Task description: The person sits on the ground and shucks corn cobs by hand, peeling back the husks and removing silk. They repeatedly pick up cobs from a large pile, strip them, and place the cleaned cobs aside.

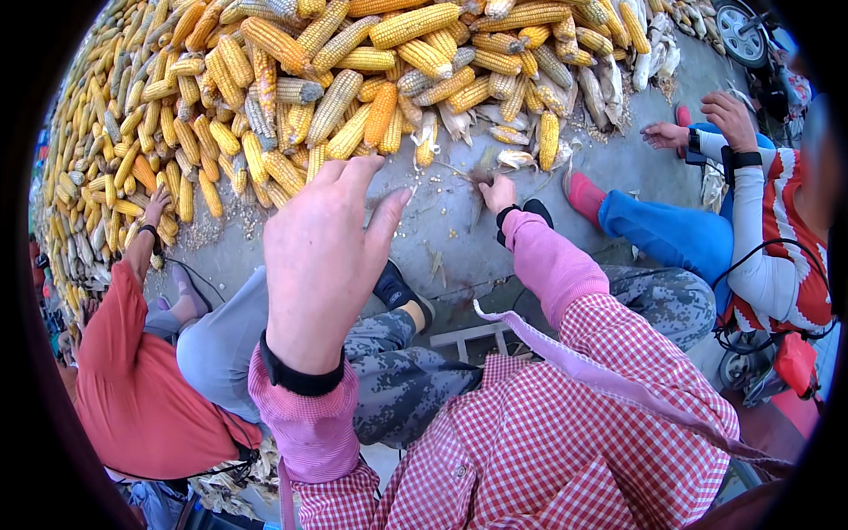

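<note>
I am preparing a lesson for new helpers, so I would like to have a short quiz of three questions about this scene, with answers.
1. Multiple choice: What is in the camera wearer's left hand? A) one cob; B) two cobs; C) nothing visible.
2. True or false: All cobs in the pile of corn cobs have the same colour.
3. Short answer: What does the wearer have around each wrist?

Key:
1. C. The fingers and thumb are apart, with no object seen between them.
2. False. Yellow, orange and greyish cobs are mixed.
3. A dark band.
</note>
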A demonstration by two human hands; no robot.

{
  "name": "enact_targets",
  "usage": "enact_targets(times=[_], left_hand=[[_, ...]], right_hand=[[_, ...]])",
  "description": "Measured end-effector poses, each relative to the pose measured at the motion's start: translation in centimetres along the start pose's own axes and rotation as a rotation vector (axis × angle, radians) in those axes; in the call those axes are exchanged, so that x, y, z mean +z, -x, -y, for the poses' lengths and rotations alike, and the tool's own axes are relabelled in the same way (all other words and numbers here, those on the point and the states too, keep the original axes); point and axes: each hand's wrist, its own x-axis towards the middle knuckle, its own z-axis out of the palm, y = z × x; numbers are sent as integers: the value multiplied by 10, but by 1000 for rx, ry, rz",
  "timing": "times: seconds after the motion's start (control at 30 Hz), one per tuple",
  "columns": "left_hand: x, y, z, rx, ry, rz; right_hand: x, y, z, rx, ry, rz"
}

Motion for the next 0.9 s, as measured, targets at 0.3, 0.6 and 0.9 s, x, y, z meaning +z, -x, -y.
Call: enact_targets(times=[0.3, 0.6, 0.9], left_hand=[[1, -3, 3, -11, 18, -16], [7, 1, -1, 12, 8, 13], [1, 8, 5, -26, 12, 9]], right_hand=[[4, 121, 7, -1045, 258, 474], [64, 131, -17, -1278, 469, 808], [0, 52, 18, -416, -116, -3]])
